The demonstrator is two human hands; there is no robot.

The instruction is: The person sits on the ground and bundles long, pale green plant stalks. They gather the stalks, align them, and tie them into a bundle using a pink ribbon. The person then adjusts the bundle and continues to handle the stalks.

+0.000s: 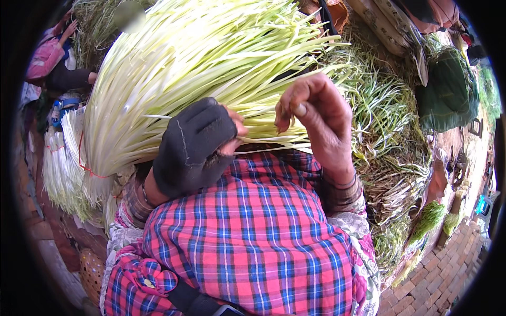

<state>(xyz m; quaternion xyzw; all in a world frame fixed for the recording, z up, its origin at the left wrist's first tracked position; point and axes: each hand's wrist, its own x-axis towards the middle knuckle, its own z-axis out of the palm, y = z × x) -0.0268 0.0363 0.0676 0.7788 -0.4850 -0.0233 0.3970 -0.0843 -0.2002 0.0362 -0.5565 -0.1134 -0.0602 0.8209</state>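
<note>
A large heap of pale yellow-green blanched leaves, apparently garlic chives, lies before me. My left hand, in a black fingerless glove, is closed around a thin pale stalk. The stalk's leaf end reaches right, toward my other wrist. A white stalk end pokes out behind the glove. My bare right hand is raised at the heap's right side, its fingers curled and the thumb near them. Whether a small scrap sits between those fingertips is unclear. A red tie loops around the white ends at lower left.
White-stemmed bundles lie at the left. Loose green leaves and trimmings pile up at the right, near a dark green sack. Another person in a pink sleeve sits at upper left. Brick paving shows at lower right.
</note>
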